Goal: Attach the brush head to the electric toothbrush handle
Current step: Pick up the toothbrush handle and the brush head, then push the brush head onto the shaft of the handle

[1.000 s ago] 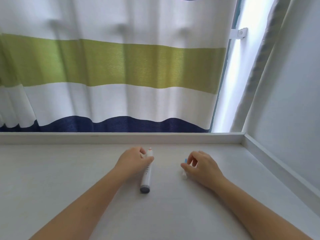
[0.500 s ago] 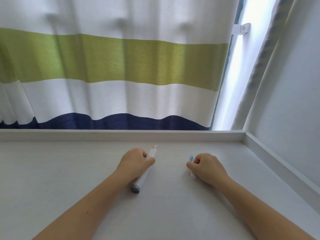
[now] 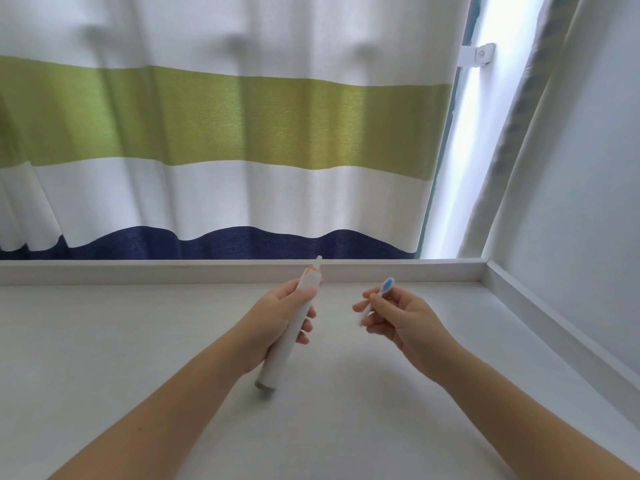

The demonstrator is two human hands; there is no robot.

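My left hand (image 3: 273,322) grips a white electric toothbrush handle (image 3: 289,336) around its upper half, lifted off the table and tilted, its thin shaft pointing up and away and its grey base nearest me. My right hand (image 3: 401,320) pinches a small white brush head (image 3: 375,299) with blue bristles, held upright, bristle end on top. The two parts are apart, with a gap of about a hand's width between them.
A pale wooden table (image 3: 138,358) has a raised white rim (image 3: 173,270) along its back and right sides. A striped curtain (image 3: 221,133) hangs behind it, with a bright window strip and a grey wall (image 3: 588,202) on the right.
Both hands have lifted their parts off the table. The handle rose and tilted upright in my left hand; the brush head came up in my right hand's fingers.
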